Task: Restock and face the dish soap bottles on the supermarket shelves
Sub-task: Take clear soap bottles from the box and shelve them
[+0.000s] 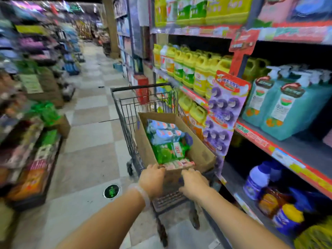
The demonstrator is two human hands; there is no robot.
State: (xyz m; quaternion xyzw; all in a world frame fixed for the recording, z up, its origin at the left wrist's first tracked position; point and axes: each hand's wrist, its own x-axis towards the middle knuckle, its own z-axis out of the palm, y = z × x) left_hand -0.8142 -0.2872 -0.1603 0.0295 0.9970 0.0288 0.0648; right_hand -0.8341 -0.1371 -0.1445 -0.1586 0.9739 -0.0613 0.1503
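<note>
A dark wire shopping cart (125, 108) stands in the aisle in front of me. In it lies an open cardboard box (145, 141) holding blue, green and pink soap packs (168, 142). My left hand (152, 178) and my right hand (195, 184) both grip the near end of the cart, at the box's near edge. Yellow dish soap jugs (199, 72) fill the middle shelf on the right. More yellow and green jugs (194, 9) stand on the top shelf. Teal pump bottles (285, 105) sit further right.
A purple hanging product strip (222, 112) juts from the shelf edge beside the cart. Blue and yellow bottles (280, 198) fill the bottom shelf. Shelves and a brown box with green packs (53, 121) line the left side. The tiled aisle floor (93, 141) runs ahead, with a round green floor marker (111, 191).
</note>
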